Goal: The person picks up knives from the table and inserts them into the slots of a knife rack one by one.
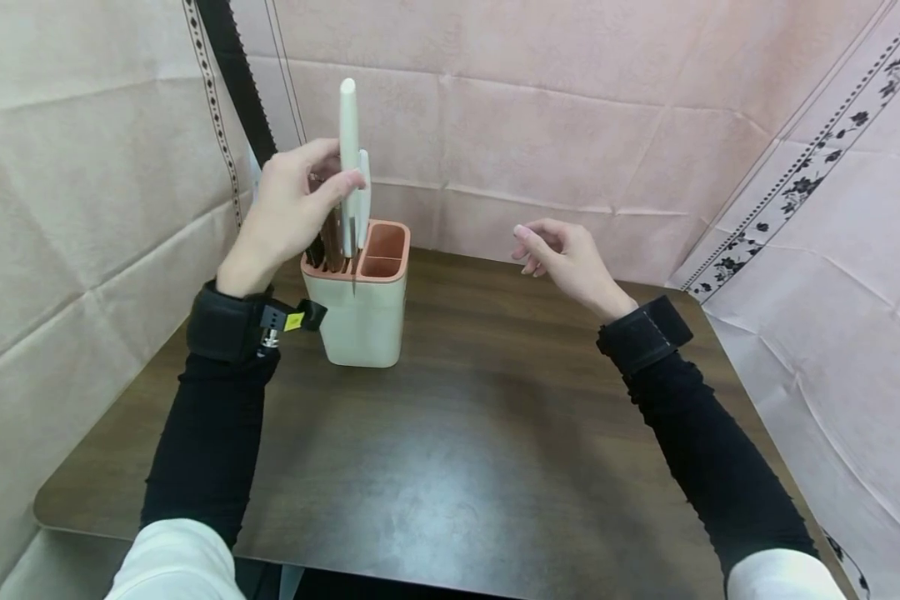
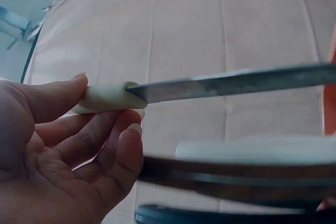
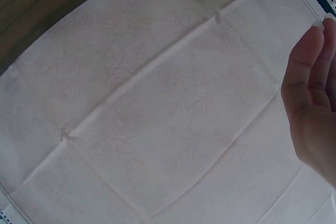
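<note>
My left hand (image 1: 285,200) pinches the pale green handle (image 2: 110,98) of a knife between thumb and fingers. In the left wrist view its bare metal blade (image 2: 231,83) stretches toward the orange rim at the right edge. Below it in the head view stands a pale green knife holder (image 1: 360,325) with an orange slotted top. Another pale handle (image 1: 364,187) and a brown handle (image 1: 332,242) stand close beside the held knife. My right hand (image 1: 566,254) hovers over the far part of the table, fingers loosely bent and holding nothing.
The holder has two open compartments (image 1: 384,250) at its right side. It stands near the back left of a dark brown table (image 1: 450,450) with rounded corners. Creased pale cloth (image 1: 532,142) hangs behind and along both sides.
</note>
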Demonstrator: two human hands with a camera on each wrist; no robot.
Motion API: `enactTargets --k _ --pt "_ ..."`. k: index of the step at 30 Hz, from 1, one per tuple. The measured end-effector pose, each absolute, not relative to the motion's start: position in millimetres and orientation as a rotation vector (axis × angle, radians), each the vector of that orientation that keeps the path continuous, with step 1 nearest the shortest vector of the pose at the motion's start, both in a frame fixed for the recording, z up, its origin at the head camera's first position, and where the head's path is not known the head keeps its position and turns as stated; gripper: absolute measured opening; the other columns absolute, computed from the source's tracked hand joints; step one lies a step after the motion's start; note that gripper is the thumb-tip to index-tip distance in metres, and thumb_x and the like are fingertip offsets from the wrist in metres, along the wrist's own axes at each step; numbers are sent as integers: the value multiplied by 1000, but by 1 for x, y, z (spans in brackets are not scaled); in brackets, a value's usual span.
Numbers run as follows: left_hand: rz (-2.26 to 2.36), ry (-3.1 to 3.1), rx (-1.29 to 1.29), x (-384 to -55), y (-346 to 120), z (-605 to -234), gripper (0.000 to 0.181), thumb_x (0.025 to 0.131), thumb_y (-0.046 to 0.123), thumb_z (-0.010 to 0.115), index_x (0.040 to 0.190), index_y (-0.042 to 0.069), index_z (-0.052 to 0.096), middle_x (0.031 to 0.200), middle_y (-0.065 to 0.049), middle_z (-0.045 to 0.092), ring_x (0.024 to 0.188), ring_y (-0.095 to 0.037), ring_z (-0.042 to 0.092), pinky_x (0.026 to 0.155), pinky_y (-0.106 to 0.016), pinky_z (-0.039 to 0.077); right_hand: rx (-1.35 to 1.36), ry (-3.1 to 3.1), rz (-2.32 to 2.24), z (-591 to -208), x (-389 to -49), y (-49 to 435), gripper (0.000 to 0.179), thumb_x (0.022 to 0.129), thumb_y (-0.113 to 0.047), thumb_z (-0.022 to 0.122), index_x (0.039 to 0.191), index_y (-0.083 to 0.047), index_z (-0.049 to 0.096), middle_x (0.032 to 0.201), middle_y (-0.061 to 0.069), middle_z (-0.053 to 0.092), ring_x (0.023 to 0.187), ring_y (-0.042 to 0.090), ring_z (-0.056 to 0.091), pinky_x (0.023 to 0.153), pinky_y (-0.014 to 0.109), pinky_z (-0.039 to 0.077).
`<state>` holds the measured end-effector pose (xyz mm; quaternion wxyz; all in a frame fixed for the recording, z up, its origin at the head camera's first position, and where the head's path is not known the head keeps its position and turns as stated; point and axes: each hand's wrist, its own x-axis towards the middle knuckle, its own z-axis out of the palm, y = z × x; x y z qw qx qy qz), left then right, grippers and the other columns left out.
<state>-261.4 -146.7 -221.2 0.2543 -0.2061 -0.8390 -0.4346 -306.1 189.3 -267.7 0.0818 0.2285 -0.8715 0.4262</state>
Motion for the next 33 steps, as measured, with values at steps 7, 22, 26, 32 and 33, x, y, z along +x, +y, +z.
enactTargets --k 7,22,26,32,33 --pt "-1195 -2238 -493 -259 -168 -218 32 98 20 56 124 3 61 103 -14 68 78 0 54 71 -15 41 681 -2603 1283 -267 -307 187 39 98 -39 53 114 -6 65 86 5 72 66 12 65 67 30 57" --pt "-1405 -2121 -289 -281 -211 -215 29 97 15 56 124 6 60 93 18 61 85 -1 57 75 -14 47 656 -2637 1268 -269 -309 186 36 99 -36 53 105 -5 68 81 -5 70 66 12 65 69 32 57" --pt "-1445 -2123 -285 -296 -215 -220 26 96 12 58 121 5 60 92 18 64 83 0 59 72 -11 48 658 -2646 1261 -264 -300 181 31 100 -27 52 104 -1 68 80 -6 69 64 9 63 68 31 57" --pt "-1418 -2140 -299 -307 -217 -229 27 95 12 59 120 4 60 92 17 65 81 2 60 71 -11 48 670 -2650 1255 -261 -293 178 30 100 -26 52 103 0 67 80 -4 70 64 8 63 68 33 57" --pt "-1423 -2146 -298 -308 -218 -229 27 95 12 59 121 4 60 93 16 65 82 2 60 71 -11 48 672 -2646 1256 -265 -297 180 32 100 -28 52 103 -1 68 81 -3 70 64 9 63 68 32 57"
